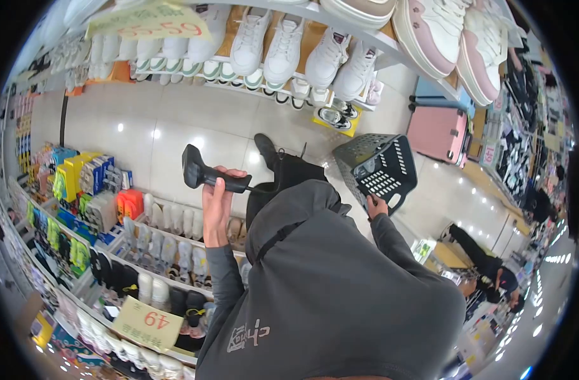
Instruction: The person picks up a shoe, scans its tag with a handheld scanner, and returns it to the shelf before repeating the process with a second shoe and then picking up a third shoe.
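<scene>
My left hand (221,190) is closed around the handle of a black handheld barcode scanner (197,170). The scanner's head points to the left, away from my body, and a thin dark cord seems to leave the handle's end. On the other side, my right hand (377,206) grips the near rim of a grey plastic shopping basket (359,155) with slotted walls. The basket hangs tilted beside my leg, its opening turned partly toward me; I see no goods in the visible part.
White sneakers (284,50) line the shelf ahead, with pink-and-white shoes (429,38) at its right. A pink suitcase (436,134) stands beyond the basket. To the left, low shelves hold shoes (169,250) and a price sign (149,324). Another person (506,278) is far right.
</scene>
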Demonstrator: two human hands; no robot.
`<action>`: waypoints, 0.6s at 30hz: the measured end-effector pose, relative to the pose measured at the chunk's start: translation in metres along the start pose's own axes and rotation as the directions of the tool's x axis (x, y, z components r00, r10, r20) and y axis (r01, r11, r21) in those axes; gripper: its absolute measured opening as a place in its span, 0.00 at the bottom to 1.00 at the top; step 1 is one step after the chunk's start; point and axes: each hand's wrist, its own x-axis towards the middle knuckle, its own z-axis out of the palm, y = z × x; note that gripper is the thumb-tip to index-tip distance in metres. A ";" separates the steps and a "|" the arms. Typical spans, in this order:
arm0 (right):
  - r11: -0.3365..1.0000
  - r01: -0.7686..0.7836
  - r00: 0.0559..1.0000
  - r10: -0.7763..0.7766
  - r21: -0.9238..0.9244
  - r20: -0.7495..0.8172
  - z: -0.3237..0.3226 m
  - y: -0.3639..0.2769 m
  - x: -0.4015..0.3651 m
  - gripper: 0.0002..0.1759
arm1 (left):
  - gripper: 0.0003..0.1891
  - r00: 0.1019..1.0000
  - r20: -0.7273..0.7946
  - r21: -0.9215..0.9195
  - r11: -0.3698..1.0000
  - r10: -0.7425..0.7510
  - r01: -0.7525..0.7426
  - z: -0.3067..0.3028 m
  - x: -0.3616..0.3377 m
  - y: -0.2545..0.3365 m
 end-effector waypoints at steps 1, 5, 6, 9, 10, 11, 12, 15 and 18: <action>1.000 0.004 1.000 -0.004 0.016 -0.012 0.008 -0.005 -0.002 0.29 | 0.18 1.000 0.011 0.001 1.000 -0.016 0.016 -0.004 0.006 0.006; 0.997 -0.031 0.996 0.037 0.075 -0.086 0.033 -0.047 -0.010 0.28 | 0.18 0.998 0.024 0.016 0.998 -0.063 0.063 -0.013 0.039 0.026; 0.996 -0.031 0.996 0.038 0.082 -0.084 0.037 -0.060 -0.009 0.28 | 0.18 0.997 0.031 0.021 0.997 -0.076 0.075 -0.016 0.049 0.029; 0.989 -0.079 0.984 0.097 0.122 -0.151 0.063 -0.091 -0.009 0.25 | 0.18 0.991 0.074 0.034 0.993 -0.113 0.111 -0.022 0.074 0.042; 0.987 -0.061 0.980 0.087 0.147 -0.180 0.072 -0.099 -0.009 0.25 | 0.18 0.987 0.098 0.034 0.992 -0.127 0.124 -0.022 0.082 0.047; 0.988 -0.070 0.980 0.094 0.134 -0.177 0.081 -0.108 -0.009 0.27 | 0.18 0.983 0.123 0.031 0.990 -0.139 0.137 -0.022 0.090 0.052; 0.990 -0.078 0.980 0.099 0.121 -0.175 0.089 -0.118 -0.009 0.30 | 0.17 0.975 0.153 0.047 0.987 -0.161 0.155 -0.024 0.098 0.057; 0.981 -0.108 0.956 0.147 0.163 -0.255 0.109 -0.152 -0.016 0.29 | 0.16 0.946 0.237 0.089 0.975 -0.220 0.204 -0.031 0.120 0.074; 0.963 -0.151 0.958 0.197 0.222 -0.206 0.114 -0.188 -0.028 0.27 | 0.16 0.913 0.308 0.132 0.962 -0.267 0.237 -0.044 0.137 0.097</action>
